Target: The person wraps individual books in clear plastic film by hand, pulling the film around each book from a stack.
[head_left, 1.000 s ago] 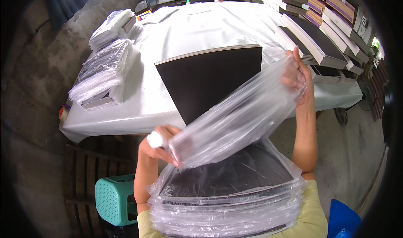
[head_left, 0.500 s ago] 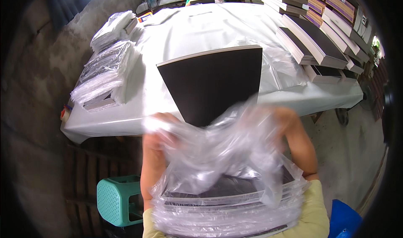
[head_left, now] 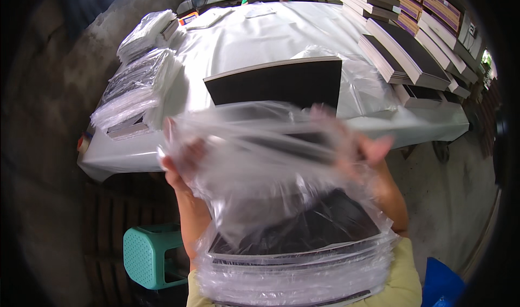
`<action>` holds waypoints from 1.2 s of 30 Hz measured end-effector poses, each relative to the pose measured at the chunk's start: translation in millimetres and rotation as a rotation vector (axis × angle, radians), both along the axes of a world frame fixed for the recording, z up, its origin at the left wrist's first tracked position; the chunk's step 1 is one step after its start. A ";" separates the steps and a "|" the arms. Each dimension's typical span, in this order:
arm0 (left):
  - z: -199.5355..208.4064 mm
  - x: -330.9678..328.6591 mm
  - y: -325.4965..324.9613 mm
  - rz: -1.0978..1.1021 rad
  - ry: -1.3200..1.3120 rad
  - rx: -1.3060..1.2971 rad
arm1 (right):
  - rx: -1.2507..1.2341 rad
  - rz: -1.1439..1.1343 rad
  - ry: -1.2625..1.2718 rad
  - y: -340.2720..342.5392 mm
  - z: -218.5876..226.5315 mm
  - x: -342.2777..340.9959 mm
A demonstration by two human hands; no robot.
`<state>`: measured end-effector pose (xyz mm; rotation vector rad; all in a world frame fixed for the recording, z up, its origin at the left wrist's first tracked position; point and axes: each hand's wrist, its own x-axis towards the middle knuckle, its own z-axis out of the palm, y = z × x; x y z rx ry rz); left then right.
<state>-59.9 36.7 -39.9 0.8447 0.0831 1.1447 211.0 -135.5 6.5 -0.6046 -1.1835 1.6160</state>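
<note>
Above the stack of flat black boards in clear plastic (head_left: pixel 325 225), a see-through, floppy plastic bag (head_left: pixel 260 169) spreads between the left hand (head_left: pixel 187 154) and right hand (head_left: pixel 355 145). The fingers blur; I can't tell their grip. The bag should be light, slippery, easily torn: hold its edges.

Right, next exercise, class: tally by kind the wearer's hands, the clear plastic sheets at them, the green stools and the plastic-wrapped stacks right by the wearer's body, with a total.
Left hand and right hand: 2
Clear plastic sheet: 1
Green stool: 1
Plastic-wrapped stack: 1
Total: 5
</note>
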 end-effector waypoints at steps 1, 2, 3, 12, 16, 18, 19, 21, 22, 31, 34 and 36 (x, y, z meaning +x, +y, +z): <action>8.4 1.1 1.1 -0.157 -0.040 0.085 | -0.012 0.041 -0.214 -1.9 -1.2 -0.6; 18.1 2.0 1.8 -0.314 -0.085 0.177 | 0.072 0.010 -0.413 -2.2 3.4 4.0; 24.9 2.2 2.7 -0.472 -0.129 0.270 | 0.157 -0.019 -0.611 -1.3 7.5 8.1; 42.6 18.7 46.0 0.416 0.962 0.554 | 0.209 -1.041 -0.973 15.1 20.1 9.2; 48.7 47.5 48.9 1.095 0.998 0.974 | 0.528 -1.610 -1.163 56.2 21.4 9.4; 47.2 53.3 48.5 1.153 1.020 1.073 | 0.507 -1.569 -1.281 60.6 18.9 26.7; 46.1 53.9 44.7 1.187 0.982 1.111 | 0.495 -1.548 -1.340 59.8 16.3 33.8; 40.9 45.2 37.5 1.278 0.930 1.183 | 0.537 -1.568 -1.360 57.0 9.5 28.7; 39.3 39.8 30.0 1.262 0.932 1.226 | 0.577 -1.591 -1.354 50.8 8.7 22.8; 48.3 -32.5 18.9 0.348 0.803 0.696 | 0.811 -1.721 -1.285 -2.2 12.8 -8.3; 36.2 -34.8 24.4 0.032 0.497 0.237 | 0.606 -1.465 -1.229 -12.7 38.9 -12.8; 34.7 -28.2 25.4 -0.205 0.508 -0.032 | 0.357 -1.150 -0.901 -24.5 39.3 7.1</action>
